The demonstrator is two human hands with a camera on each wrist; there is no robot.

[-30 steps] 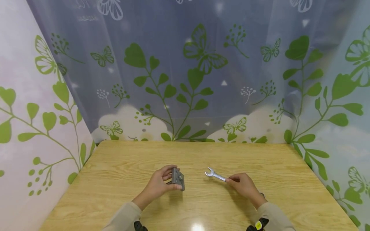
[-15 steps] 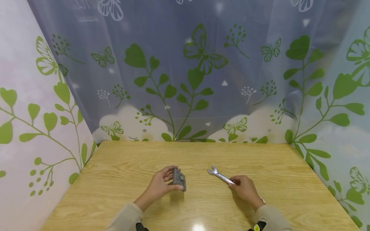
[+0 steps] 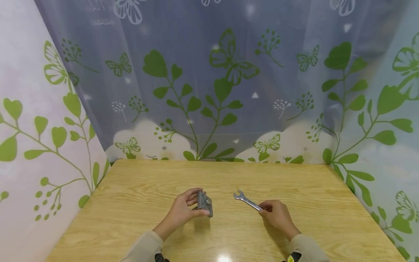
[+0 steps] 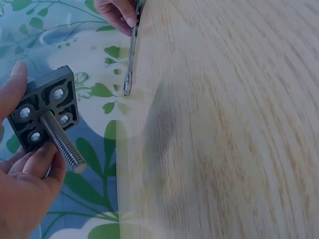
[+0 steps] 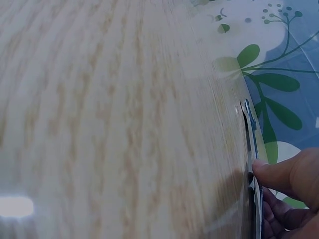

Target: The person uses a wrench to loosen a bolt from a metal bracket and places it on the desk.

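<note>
In the head view my left hand (image 3: 179,210) holds a square grey mounting plate (image 3: 205,204) upright above the table, thumb at its lower edge and fingers at the upper. A threaded stud (image 4: 62,141) juts from the plate's ribbed face in the left wrist view, with a bright round fastener near each corner. My right hand (image 3: 279,217) pinches a silver open-ended wrench (image 3: 247,201) between thumb and fingers. Its forked head points left toward the plate, with a gap between them. The wrench's other end is hidden by the hand.
Both hands are over a wood-grain table (image 3: 157,174). Behind it hangs a blue-grey curtain (image 3: 196,120) with green plants and butterflies. Similar printed sheets stand at the left and right sides.
My right hand has drawn slightly toward me, and the wrench has turned to a steeper slant. The left hand keeps its grip on the plate, almost still. The head view has shifted a little.
</note>
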